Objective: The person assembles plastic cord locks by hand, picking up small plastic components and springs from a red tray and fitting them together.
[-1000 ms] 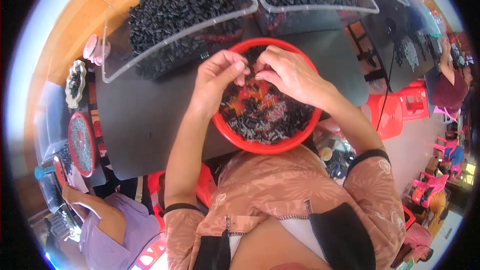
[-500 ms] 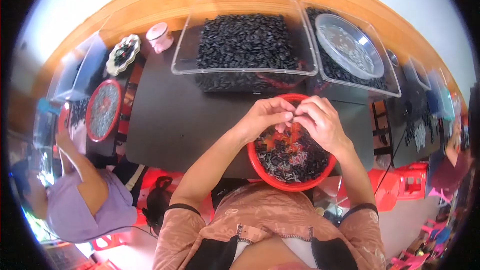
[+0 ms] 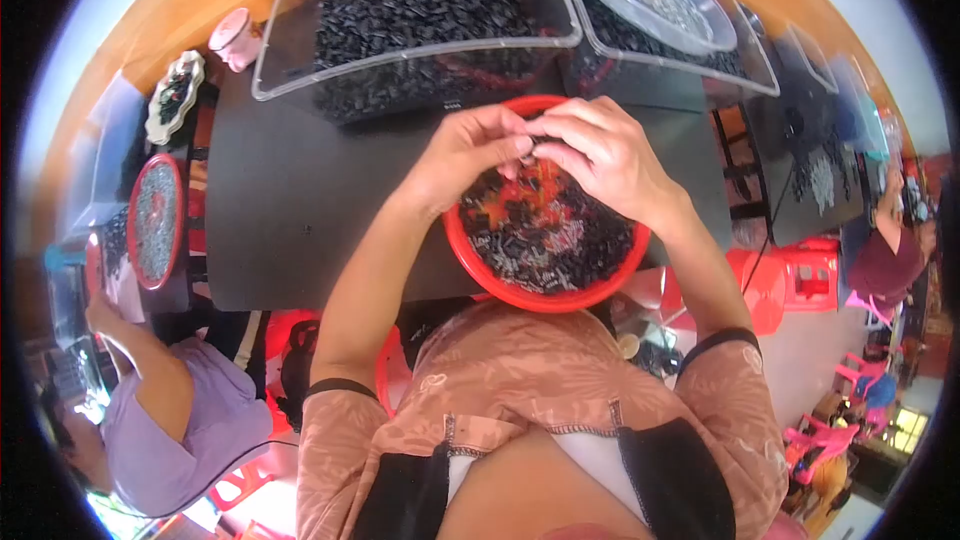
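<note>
My left hand [image 3: 478, 152] and my right hand [image 3: 603, 152] meet fingertip to fingertip above the far part of a red basin [image 3: 546, 300]. Both are closed in a pinch on a small dark piece [image 3: 543, 139], mostly hidden by the fingers. Inside the basin lie many small black pieces [image 3: 606, 248] along its near and right sides. Mixed among them are small pale, silvery pieces [image 3: 497, 258]. Some of the basin's red-orange bottom shows under my fingers.
Beyond the basin, a clear bin [image 3: 420, 52] of black pieces stands on the dark table [image 3: 290, 210]. A clear bowl [image 3: 722, 32] tops another bin. A pink mug [image 3: 236, 40] is at back left. People sit left and right; a red tray [image 3: 180, 225] is beside the left one.
My view has tilted down and shifted right, so the table things appear higher and further left. Both hands stay pinched together over the basin.
</note>
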`<act>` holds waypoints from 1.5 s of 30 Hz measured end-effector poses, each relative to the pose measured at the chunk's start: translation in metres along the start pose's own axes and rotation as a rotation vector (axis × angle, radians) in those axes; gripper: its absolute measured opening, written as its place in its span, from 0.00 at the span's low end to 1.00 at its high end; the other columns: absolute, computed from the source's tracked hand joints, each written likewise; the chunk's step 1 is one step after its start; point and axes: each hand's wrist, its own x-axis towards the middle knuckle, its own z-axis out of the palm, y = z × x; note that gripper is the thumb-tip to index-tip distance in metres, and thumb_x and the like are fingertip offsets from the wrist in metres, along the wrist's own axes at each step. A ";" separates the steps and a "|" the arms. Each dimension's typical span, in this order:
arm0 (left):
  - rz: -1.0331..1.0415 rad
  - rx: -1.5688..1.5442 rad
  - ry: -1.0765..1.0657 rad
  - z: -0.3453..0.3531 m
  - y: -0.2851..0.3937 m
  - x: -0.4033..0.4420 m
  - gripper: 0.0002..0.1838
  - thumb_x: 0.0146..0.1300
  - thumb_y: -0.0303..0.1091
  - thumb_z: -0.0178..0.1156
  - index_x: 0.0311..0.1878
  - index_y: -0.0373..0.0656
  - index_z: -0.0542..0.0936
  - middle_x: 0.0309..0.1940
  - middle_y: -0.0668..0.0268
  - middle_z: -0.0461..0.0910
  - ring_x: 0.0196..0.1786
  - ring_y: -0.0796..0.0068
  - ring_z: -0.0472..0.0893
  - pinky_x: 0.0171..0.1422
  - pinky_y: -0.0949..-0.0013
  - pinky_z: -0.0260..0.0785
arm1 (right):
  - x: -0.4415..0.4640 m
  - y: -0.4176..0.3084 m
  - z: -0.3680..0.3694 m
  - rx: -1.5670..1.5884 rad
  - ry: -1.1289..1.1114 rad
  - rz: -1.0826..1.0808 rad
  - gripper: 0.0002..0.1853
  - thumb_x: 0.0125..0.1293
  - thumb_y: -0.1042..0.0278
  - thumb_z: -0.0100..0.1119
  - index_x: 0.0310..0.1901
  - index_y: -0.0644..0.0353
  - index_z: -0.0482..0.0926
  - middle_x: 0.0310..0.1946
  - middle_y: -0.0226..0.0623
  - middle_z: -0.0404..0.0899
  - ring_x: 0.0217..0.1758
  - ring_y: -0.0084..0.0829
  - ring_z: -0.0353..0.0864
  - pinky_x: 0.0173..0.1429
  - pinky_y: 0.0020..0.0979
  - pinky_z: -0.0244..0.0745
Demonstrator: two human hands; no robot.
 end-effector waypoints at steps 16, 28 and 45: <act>0.039 0.049 0.118 0.004 -0.001 0.004 0.04 0.65 0.27 0.61 0.39 0.40 0.76 0.32 0.69 0.78 0.32 0.82 0.74 0.39 0.78 0.68 | -0.001 0.012 0.014 0.276 0.048 0.211 0.06 0.58 0.75 0.63 0.37 0.64 0.80 0.29 0.39 0.80 0.30 0.40 0.82 0.34 0.34 0.75; 0.049 0.010 0.137 0.006 -0.001 0.005 0.09 0.65 0.25 0.60 0.46 0.40 0.73 0.35 0.67 0.79 0.34 0.81 0.75 0.38 0.77 0.68 | -0.002 0.032 0.027 0.504 0.087 0.136 0.08 0.59 0.77 0.63 0.41 0.63 0.83 0.30 0.38 0.81 0.30 0.31 0.82 0.34 0.29 0.75; -0.032 -0.017 0.076 0.012 0.000 0.004 0.11 0.62 0.26 0.63 0.45 0.41 0.73 0.38 0.67 0.80 0.36 0.82 0.76 0.39 0.77 0.70 | -0.013 0.038 0.024 0.577 -0.027 0.129 0.09 0.56 0.79 0.60 0.39 0.63 0.82 0.27 0.36 0.80 0.29 0.30 0.80 0.35 0.28 0.74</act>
